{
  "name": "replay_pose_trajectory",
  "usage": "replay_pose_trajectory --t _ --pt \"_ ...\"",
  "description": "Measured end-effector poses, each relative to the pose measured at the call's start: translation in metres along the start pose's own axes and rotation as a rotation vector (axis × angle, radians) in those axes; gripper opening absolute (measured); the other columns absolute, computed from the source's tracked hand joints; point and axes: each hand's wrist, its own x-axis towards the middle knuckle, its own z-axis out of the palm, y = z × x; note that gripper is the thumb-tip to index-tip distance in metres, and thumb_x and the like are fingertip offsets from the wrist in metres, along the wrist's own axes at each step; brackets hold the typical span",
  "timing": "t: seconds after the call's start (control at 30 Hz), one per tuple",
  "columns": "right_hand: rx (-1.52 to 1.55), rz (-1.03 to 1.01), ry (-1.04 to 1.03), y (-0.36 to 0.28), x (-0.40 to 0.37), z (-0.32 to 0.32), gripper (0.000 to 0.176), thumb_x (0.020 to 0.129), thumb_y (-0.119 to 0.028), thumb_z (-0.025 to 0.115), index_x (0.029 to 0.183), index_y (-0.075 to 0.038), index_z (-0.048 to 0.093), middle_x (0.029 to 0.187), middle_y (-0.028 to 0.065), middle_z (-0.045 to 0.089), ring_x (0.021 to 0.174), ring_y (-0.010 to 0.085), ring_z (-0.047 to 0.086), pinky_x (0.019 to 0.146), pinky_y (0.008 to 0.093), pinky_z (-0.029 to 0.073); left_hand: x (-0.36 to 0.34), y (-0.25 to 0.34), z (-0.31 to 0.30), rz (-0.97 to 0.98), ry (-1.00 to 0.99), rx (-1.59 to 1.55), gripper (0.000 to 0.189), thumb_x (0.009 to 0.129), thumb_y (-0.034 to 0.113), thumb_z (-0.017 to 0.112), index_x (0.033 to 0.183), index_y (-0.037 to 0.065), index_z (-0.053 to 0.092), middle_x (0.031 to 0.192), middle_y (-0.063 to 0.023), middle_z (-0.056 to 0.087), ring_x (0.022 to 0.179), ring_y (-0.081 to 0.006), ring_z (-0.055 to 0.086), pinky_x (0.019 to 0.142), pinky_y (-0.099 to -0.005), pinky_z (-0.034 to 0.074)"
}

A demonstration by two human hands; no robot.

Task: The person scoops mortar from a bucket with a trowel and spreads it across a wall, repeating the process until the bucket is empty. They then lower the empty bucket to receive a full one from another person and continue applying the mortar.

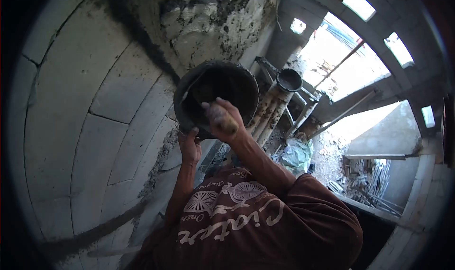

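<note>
A black bucket (253, 87) is tipped with its dark mouth toward me, against the mortar-smeared wall. My left hand (190, 149) grips its near rim, with the thumb over the edge. In front of the opening, my right hand (223, 118) is closed around a tool with a rounded wooden handle (229, 125). The tool's working end is lost in the bucket's shadow, and the hand is slightly blurred. What lies deep inside the bucket is too dark to make out.
Block wall (113, 94) with dark mortar joints rises on the left. To the right, a smaller black bucket (289, 80) rests on dirty planks (269, 111). Beyond are a pale green plastic sack (297, 154), a slanting pole (343, 113), rubble and bright openings.
</note>
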Motion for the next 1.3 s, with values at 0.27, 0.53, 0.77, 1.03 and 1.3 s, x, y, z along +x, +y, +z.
replay_pose_trajectory --t 0.27,0.53,0.77,1.03,1.3 --pt "-0.153 -0.13 0.256 -0.017 -0.085 -0.01 0.036 0.093 -0.029 0.044 0.104 0.005 0.049 0.066 0.0018 0.051 0.054 0.0111 0.053 0.052 0.0251 0.049 -0.005 -0.006 0.041 -0.132 0.002 -0.051 0.048 0.077 0.0 0.057 0.123 0.0 0.047 0.109 -0.0073 0.057 0.097 -0.0181 0.057 0.085 -0.0321 0.047" --pt "-2.547 0.219 0.853 -0.055 -0.114 0.048 0.03 0.088 -0.025 0.05 0.101 0.001 0.059 0.08 0.012 0.061 0.06 0.0222 0.059 0.056 0.0328 0.052 0.007 -0.027 0.039 0.031 -0.112 0.518 0.051 0.08 -0.001 0.051 0.13 -0.003 0.044 0.121 -0.0077 0.053 0.106 -0.0123 0.05 0.093 -0.0253 0.037" --pt "-3.1 0.536 0.905 -0.049 -0.073 -0.012 0.028 0.079 -0.011 0.049 0.1 0.006 0.057 0.072 0.0203 0.063 0.067 0.0293 0.065 0.059 0.0429 0.052 0.008 -0.021 0.021 0.079 -0.105 0.67 0.063 0.079 0.003 0.052 0.137 -0.006 0.03 0.127 -0.0164 0.05 0.094 -0.0119 0.052 0.081 -0.024 0.042" --pt "-1.719 0.288 0.898 -0.048 -0.048 -0.011 0.035 0.091 -0.035 0.047 0.094 -0.002 0.058 0.065 0.0073 0.055 0.054 0.016 0.055 0.048 0.0325 0.047 -0.012 -0.007 0.008 0.076 -0.111 0.606 0.064 0.08 0.0 0.05 0.139 -0.005 0.028 0.131 -0.0169 0.048 0.106 -0.015 0.052 0.09 -0.0266 0.04" --pt "-2.339 0.365 0.882 -0.105 -0.151 -0.006 0.039 0.089 -0.032 0.05 0.109 0.001 0.056 0.089 0.0155 0.059 0.079 0.019 0.059 0.063 0.0335 0.048 0.017 0.005 0.032 0.135 -0.199 0.61 0.062 0.081 -0.003 0.049 0.14 -0.003 0.028 0.139 -0.0168 0.039 0.121 -0.0173 0.043 0.099 -0.0277 0.033"
